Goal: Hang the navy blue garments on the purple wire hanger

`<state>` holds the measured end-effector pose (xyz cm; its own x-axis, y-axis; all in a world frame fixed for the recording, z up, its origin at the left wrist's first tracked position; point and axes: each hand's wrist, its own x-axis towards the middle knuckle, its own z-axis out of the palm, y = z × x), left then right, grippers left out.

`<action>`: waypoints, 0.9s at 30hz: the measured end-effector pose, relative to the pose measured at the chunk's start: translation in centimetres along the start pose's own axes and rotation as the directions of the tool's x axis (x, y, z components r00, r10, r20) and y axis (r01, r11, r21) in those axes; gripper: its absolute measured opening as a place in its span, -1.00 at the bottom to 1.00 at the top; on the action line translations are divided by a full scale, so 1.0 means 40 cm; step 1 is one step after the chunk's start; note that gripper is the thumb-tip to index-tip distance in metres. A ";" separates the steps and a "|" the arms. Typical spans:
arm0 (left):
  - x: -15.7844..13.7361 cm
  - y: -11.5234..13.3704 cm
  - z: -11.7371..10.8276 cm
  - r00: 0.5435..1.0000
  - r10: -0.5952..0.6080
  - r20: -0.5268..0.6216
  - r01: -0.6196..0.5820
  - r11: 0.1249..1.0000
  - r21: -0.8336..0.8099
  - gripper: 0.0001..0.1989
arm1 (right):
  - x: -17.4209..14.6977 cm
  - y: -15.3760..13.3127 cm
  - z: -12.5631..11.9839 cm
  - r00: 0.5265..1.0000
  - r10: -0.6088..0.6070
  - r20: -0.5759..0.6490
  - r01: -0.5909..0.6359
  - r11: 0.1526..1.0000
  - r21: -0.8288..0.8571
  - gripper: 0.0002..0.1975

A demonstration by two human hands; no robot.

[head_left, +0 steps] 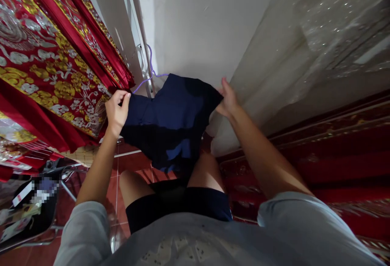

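Soft dark cloth between two hands

The dark blue garment [179,103] is spread between both hands, with the purple hanger [151,68] at its top edge. The left hand [117,111] pinches the upper left corner between thumb and fingertips. The right hand [229,100] is at the right edge, some fingers hidden behind; whether they grip, I cannot judge. The fabric seems light, soft and hardly fragile; its corners should hold well. Below lies red tiled floor [134,162]; ahead, a pale wall [207,22].
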<state>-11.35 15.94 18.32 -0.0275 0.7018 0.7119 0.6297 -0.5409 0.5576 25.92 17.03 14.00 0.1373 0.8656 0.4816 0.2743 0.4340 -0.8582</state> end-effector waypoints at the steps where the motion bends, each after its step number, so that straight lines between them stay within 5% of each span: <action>1: 0.003 0.009 0.006 0.999 0.023 0.035 -0.023 1.000 -0.015 -0.74 | 0.006 0.004 -0.011 0.998 0.045 0.038 -0.047 0.998 0.049 -0.46; 3: 0.012 0.037 0.021 0.983 0.106 0.149 -0.094 0.992 -0.085 -0.70 | 0.013 0.002 -0.027 0.991 0.103 0.084 -0.114 0.983 0.141 -0.56; 7: 0.012 0.110 0.040 0.940 0.200 0.275 -0.135 0.962 -0.238 -0.64 | 0.015 -0.030 -0.026 0.998 0.061 -0.022 -0.054 0.968 0.244 -0.70; 14: -0.026 0.172 -0.001 0.964 0.113 0.241 -0.016 0.927 -0.374 -0.52 | 0.000 -0.089 0.002 0.959 0.132 -0.251 -0.029 0.926 0.376 -0.71; 18: -0.042 0.183 -0.010 0.978 -0.074 0.196 0.166 0.842 -0.513 -0.46 | -0.158 -0.143 0.097 0.929 -0.040 -0.368 0.124 0.970 0.208 -0.70; 22: -0.077 0.176 -0.004 0.895 -0.276 0.351 0.442 0.667 -0.600 -0.53 | -0.361 -0.157 0.226 0.946 -0.312 0.089 0.313 0.950 0.004 -0.72; 25: -0.121 0.157 -0.027 0.810 -0.373 0.452 0.585 0.576 -0.572 -0.58 | -0.414 -0.136 0.276 0.792 -0.436 0.427 0.449 0.890 0.076 -0.54; 27: -0.155 0.150 -0.065 0.755 -0.410 0.511 0.646 0.598 -0.474 -0.56 | -0.393 -0.117 0.282 0.744 -0.469 0.476 0.459 0.876 0.145 -0.49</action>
<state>-9.44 7.12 18.36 0.1181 0.9889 0.0906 -0.0093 -0.0901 0.9959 11.74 4.23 8.44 -0.4792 0.5594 0.6764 0.1650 0.8143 -0.5565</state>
